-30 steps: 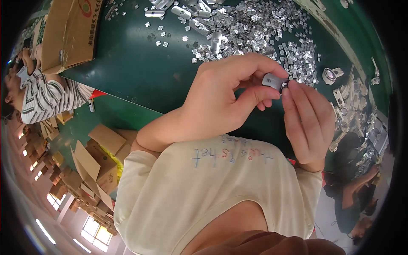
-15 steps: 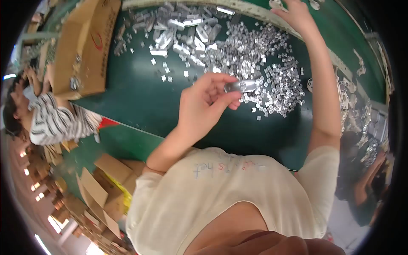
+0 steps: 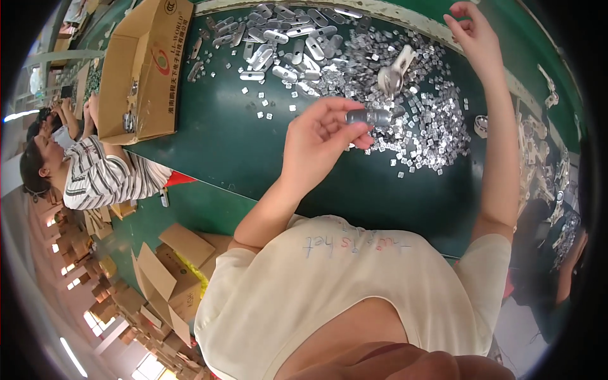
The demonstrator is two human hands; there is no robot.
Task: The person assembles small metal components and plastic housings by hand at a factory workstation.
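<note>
My left hand (image 3: 323,136) pinches an oblong metal plate (image 3: 368,116) between thumb and fingers, above the dark green tabletop (image 3: 253,164). Just beyond that plate, a shiny metal part with a rounded end and a narrower arm (image 3: 396,73) appears over the pile of small square metal pieces (image 3: 434,126); whether it rests on them I cannot tell. At the far right, beyond the pale table edge, my right hand (image 3: 474,35) is raised with its fingers loosely bent and apart, nothing visible in it. More oblong metal plates (image 3: 275,36) lie heaped at the back left.
A cardboard box (image 3: 166,82) stands on the table's left side. Open cartons (image 3: 171,272) sit below on the left, near a co-worker in a striped top (image 3: 104,174). Further metal parts (image 3: 538,158) cover the surface at the right, where another person works.
My right hand has let go of the metal part it held, which now appears over the pile. That hand has shifted right. The left hand keeps its plate.
</note>
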